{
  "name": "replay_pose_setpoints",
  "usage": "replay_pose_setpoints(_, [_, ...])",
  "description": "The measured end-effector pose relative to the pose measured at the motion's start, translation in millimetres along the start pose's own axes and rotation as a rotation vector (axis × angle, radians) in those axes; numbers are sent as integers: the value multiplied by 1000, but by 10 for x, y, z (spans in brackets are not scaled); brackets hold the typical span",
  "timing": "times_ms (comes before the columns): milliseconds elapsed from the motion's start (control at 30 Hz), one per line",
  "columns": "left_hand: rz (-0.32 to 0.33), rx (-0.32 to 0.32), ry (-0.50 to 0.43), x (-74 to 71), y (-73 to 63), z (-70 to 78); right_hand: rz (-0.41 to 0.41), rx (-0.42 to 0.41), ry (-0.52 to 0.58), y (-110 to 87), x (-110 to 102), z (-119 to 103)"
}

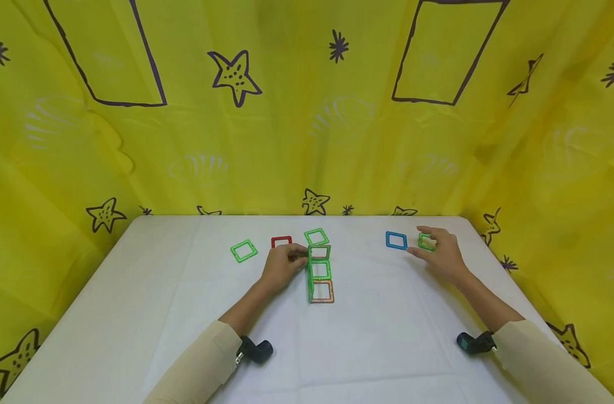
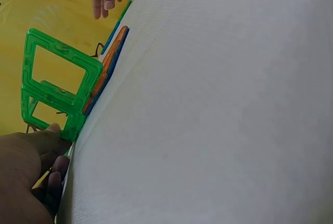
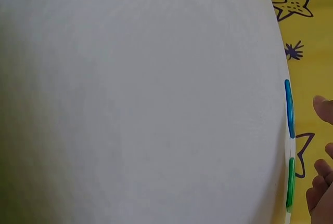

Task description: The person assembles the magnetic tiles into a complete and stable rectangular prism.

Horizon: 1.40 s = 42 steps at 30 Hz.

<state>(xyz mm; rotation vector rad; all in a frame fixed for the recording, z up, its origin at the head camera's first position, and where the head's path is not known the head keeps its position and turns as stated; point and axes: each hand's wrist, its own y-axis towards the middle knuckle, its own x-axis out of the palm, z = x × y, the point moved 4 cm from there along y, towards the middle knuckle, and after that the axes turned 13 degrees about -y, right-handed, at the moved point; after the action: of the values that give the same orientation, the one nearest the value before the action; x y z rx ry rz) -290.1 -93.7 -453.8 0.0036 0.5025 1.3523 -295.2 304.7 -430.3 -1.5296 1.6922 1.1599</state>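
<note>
An open-framed structure of square magnetic tiles stands mid-table: upright green tiles (image 2: 62,44) along its left side, with a green tile (image 1: 329,269) and an orange tile (image 1: 331,292) flat on the table beside them. My left hand (image 1: 283,266) is at the far end of this structure, thumb and curled fingers pinching the edge of a green upright tile. To the right, my right hand (image 1: 442,255) hovers with thumb and fingers spread above a loose green tile (image 1: 421,247), holding nothing. Next to its thumb lies a blue tile (image 1: 397,247).
Behind my left hand a red tile (image 1: 282,238) lies partly hidden. Loose green tiles lie at the back left (image 1: 243,251) and just behind the structure (image 1: 316,230). A yellow patterned curtain (image 1: 287,140) hangs along the back and sides of the white table (image 1: 377,336).
</note>
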Motion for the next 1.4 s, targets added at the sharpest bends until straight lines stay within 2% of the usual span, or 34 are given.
replay_pose_setpoints(233, [-2, -6, 2, -7, 9, -13, -18, 47, -20, 25, -8, 165])
replay_pose_setpoints(733, [-2, -7, 0, 2, 10, -24, -103, 108, -138, 67, -90, 399])
replay_pose_setpoints(1067, [-16, -5, 15, -1, 6, -11, -109, 122, -156, 78, -68, 477])
replay_pose_setpoints(1400, [3, 12, 21, -3, 9, -34, -111, 114, -178, 87, -77, 478])
